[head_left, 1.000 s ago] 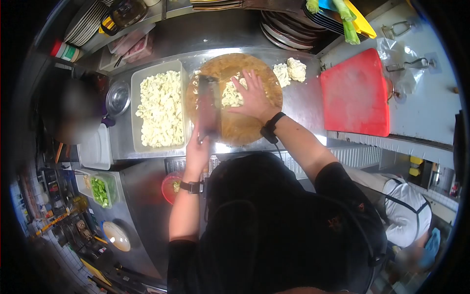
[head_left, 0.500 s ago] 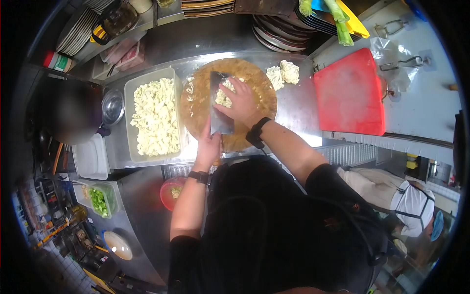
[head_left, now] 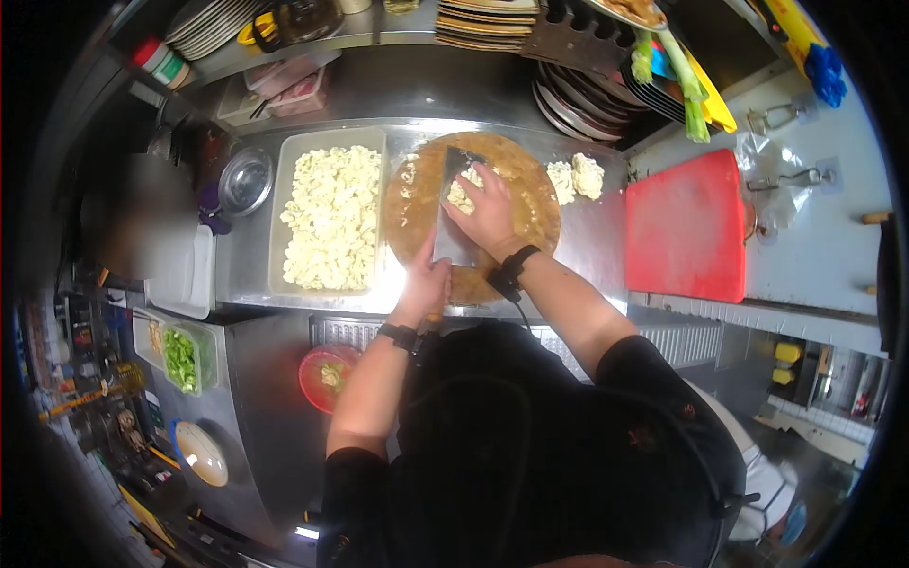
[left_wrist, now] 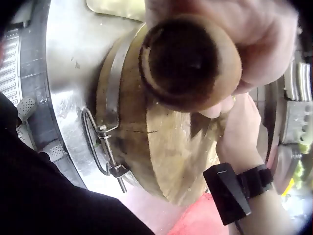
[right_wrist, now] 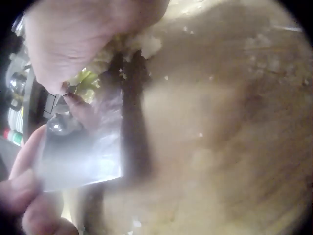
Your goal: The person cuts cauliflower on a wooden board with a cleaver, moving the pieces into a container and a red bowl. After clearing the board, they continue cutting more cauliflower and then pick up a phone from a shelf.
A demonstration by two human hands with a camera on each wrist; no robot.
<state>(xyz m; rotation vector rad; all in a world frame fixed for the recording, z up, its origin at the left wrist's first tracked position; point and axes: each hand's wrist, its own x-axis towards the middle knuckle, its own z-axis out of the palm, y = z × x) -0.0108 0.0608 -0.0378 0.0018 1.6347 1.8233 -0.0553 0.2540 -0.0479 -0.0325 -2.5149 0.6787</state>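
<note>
My left hand (head_left: 426,287) grips the wooden handle (left_wrist: 190,63) of a cleaver (head_left: 458,248), whose broad metal blade reaches over a round wooden chopping block (head_left: 535,208). Chopped cauliflower (head_left: 463,192) lies on the blade's far part. Over these pieces rests my right hand (head_left: 486,214), its fingers extended and partly covering them. In the right wrist view the shiny blade (right_wrist: 93,152) shows above the block, with cauliflower bits under the right hand (right_wrist: 83,39). Small crumbs are scattered on the wood.
Left of the block stands a plastic tray (head_left: 277,227) full of cauliflower pieces. Larger cauliflower chunks (head_left: 587,175) sit to its right, then a red cutting board (head_left: 684,227). A metal bowl (head_left: 245,181) is at far left; a red bowl (head_left: 327,379) is below the counter edge.
The cleaver, blurred and left of the chopped cauliflower a second ago, has moved right and now lies under the pieces. My right hand has stayed over them. The head view has shifted.
</note>
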